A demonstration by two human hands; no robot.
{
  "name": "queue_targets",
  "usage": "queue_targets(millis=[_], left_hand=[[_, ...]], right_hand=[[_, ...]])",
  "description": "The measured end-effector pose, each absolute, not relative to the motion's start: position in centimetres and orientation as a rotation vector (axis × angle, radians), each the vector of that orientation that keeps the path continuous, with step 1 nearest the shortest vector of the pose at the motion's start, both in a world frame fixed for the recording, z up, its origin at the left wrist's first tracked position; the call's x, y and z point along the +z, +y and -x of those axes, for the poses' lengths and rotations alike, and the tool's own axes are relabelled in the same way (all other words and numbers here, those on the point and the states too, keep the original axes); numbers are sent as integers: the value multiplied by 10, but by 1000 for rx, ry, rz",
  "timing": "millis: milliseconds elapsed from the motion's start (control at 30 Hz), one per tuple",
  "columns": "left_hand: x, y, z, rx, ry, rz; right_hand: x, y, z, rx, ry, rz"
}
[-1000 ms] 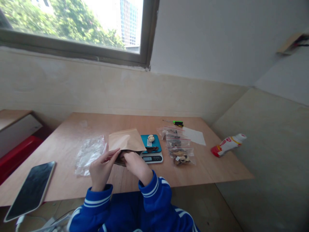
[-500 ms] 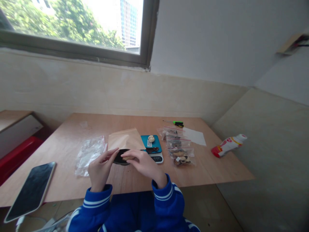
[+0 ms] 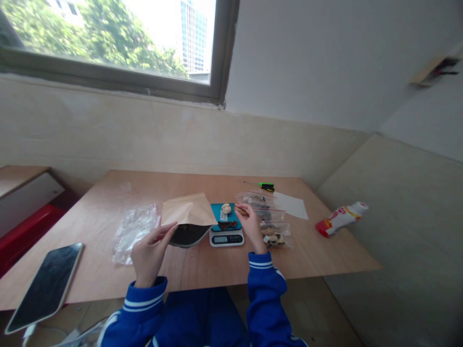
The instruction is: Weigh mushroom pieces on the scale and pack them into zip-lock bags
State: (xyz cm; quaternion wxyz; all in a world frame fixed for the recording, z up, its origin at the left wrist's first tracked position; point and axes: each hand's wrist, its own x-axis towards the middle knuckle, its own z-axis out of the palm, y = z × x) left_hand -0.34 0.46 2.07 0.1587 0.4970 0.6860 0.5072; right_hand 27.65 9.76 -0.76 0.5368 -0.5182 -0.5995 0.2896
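My left hand pinches the left edge of a kraft paper bag at its mouth, which gapes toward me and shows a dark inside. My right hand is closed on a small brown dried piece, perhaps a mushroom slice, at the right edge of a digital kitchen scale. On the scale's teal top sit a pale, round dried mushroom and a dark, flat dried piece, with a small white label between them.
Right of the scale lie several zip bags of dried pieces, a white paper and a green-black screwdriver. A red-white bottle stands at far right. Clear plastic bags and a tablet are on the left.
My right hand has moved right, from the paper bag's mouth to the scale's right edge, carrying the brown piece. The bag's mouth and scale display are now uncovered. My left hand stays in place.
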Motion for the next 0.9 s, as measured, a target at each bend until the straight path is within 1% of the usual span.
queue_targets(millis=[133,333,500,667,733,800,833,900], left_hand=[[22,4,4,1437,1966,-1425],[23,3,5,1447,1945,-1455],[22,3,6,1455,1942,-1473],[23,4,4,1458,1955,-1458],[23,5,1,1442,1958,-1453],[23,6,-2,1431,1956,-1453],[23,6,-3,1430,1954,-1453],[24,6,-6,1432,1954,-1452]], right_hand=[[-36,109,-282,597,-1434,1363],[-50,115,-271,540,-1471,1458],[-43,115,-272,541,-1512,1453],[-14,100,-272,548,-1493,1380],[7,88,-266,660,-1477,1256],[32,74,-256,933,-1451,988],[45,66,-250,1056,-1479,868],[67,53,-236,1195,-1682,747]])
